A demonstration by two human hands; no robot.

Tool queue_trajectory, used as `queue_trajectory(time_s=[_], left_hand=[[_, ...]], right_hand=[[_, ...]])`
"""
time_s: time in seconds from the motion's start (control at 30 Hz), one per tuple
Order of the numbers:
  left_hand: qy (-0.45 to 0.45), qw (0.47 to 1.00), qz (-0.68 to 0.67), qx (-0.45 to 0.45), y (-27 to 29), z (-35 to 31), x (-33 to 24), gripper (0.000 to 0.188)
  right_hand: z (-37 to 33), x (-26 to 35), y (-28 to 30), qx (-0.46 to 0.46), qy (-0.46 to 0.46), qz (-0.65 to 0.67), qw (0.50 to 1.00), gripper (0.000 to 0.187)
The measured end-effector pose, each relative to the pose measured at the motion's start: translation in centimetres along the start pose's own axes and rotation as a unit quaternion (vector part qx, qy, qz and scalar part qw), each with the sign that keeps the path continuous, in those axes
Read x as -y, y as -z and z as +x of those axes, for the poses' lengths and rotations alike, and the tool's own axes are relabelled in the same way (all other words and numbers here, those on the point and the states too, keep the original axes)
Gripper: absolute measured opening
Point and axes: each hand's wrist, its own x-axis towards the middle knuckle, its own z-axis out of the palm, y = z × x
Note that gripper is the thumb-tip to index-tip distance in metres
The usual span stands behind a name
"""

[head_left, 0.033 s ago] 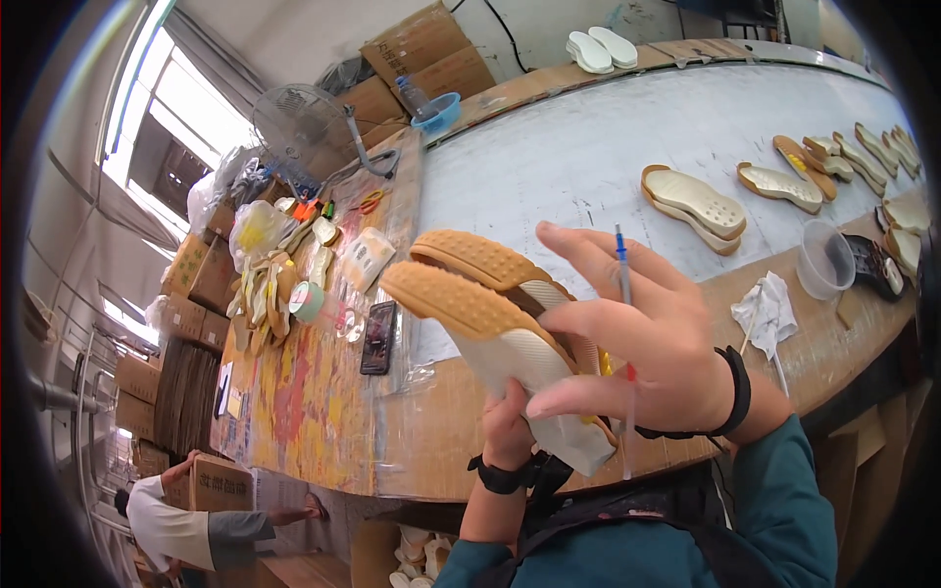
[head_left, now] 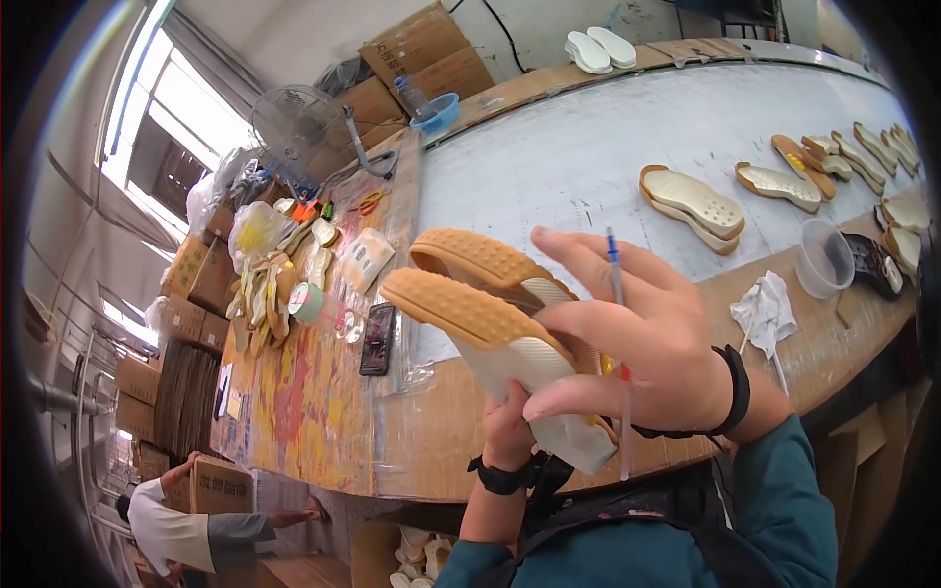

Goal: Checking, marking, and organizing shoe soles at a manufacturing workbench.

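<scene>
A pair of shoe soles is held up over the table's near edge. The near sole (head_left: 480, 318) has a tan studded bottom and a white ribbed side wall; the far sole (head_left: 478, 257) lies close behind it, with a gap between them at the toe ends. Below, my left hand (head_left: 507, 431) grips the near sole's white side. My right hand (head_left: 637, 343) is at the soles' right side, its upper fingers spread and thumb beside the white wall. A slim clear pen (head_left: 615, 267) with blue and red parts is tucked among its fingers. Where its fingertips meet the soles is partly hidden.
Several soles (head_left: 691, 201) lie along the white table surface at right. Near them are a clear plastic cup (head_left: 823, 260) and a crumpled white cloth (head_left: 765, 312). At left are a phone (head_left: 378, 338), green tape (head_left: 306, 302), piled soles and a fan (head_left: 304, 127). A person carries a carton (head_left: 221, 485) at lower left.
My right hand has shifted slightly to the left, and the pen's blue top with it. The soles and my left hand have hardly moved.
</scene>
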Motion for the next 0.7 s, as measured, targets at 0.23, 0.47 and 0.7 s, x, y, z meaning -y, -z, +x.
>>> queue_trajectory(time_s=[0.23, 0.47, 0.7], left_hand=[[-0.024, 0.995, 0.088, -0.048, -1.0, 0.0, 0.0, 0.038], [0.011, 0.999, 0.020, -0.022, 0.3, 0.6, 1.1, 0.040], [-0.042, 0.994, 0.089, -0.043, 0.0, 0.1, 0.3, 0.047]], right_hand=[[0.6, -1.1, -0.2, 0.004, 0.031, -0.151, 0.988, 0.024], [0.6, -1.6, -0.5, 0.026, 0.072, -0.156, 0.985, 0.029], [-1.1, -0.9, -1.0, 0.050, -0.120, 0.178, 0.975, 0.058]])
